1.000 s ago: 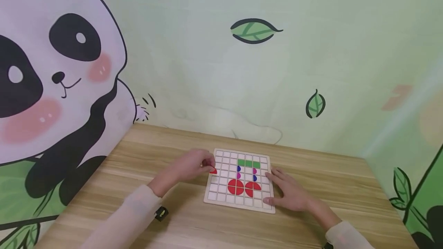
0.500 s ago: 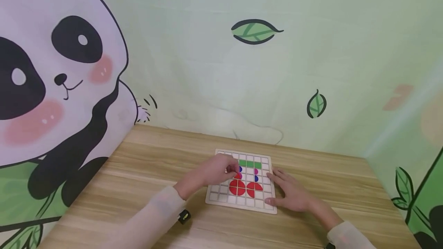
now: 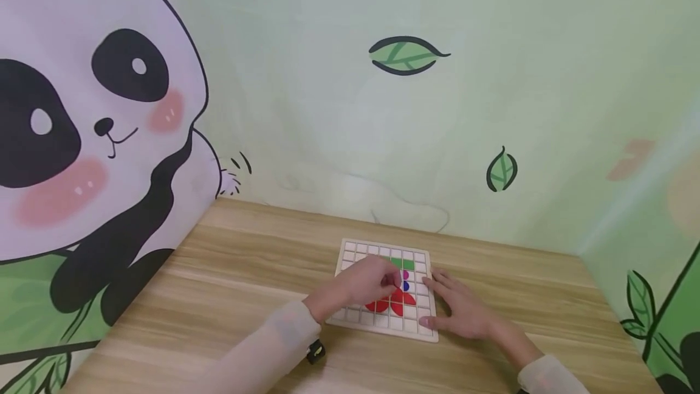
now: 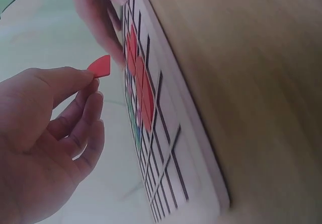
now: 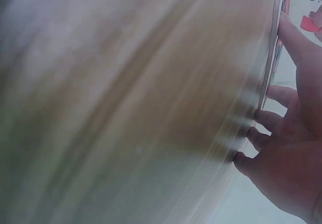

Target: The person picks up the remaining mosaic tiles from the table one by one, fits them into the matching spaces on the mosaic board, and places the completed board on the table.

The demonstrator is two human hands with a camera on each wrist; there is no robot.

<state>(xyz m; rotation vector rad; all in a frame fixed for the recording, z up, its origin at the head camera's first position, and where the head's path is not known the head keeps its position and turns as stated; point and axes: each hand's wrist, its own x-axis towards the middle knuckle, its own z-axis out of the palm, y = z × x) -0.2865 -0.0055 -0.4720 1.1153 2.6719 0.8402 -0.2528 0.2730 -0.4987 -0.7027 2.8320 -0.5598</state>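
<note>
A white square grid board (image 3: 394, 332) lies on the wooden table. Between thumb and fingertip my left hand (image 3: 370, 279) pinches a red quarter-circle tile (image 4: 102, 66), held up off the board in the left wrist view. Beneath and around that hand, red tiles (image 3: 403, 304) sit in the grid as rounded shapes, partly covered. Farther back are green tiles (image 3: 408, 264), a magenta half-round tile (image 3: 405, 275) and a blue half-round tile (image 3: 406, 286). My right hand (image 3: 462, 307) rests along the board's right edge, its fingers spread.
The wooden table (image 3: 262, 242) extends around the board on all sides. Behind it rises a pale green backdrop (image 3: 328, 108) printed with leaves and a panda (image 3: 131, 138). A black wrist camera (image 3: 315, 351) sits under my left sleeve.
My left hand has carried the red tile rightward from the board's left edge to over its middle, covering the left-hand tiles. My right hand has stayed on the right edge.
</note>
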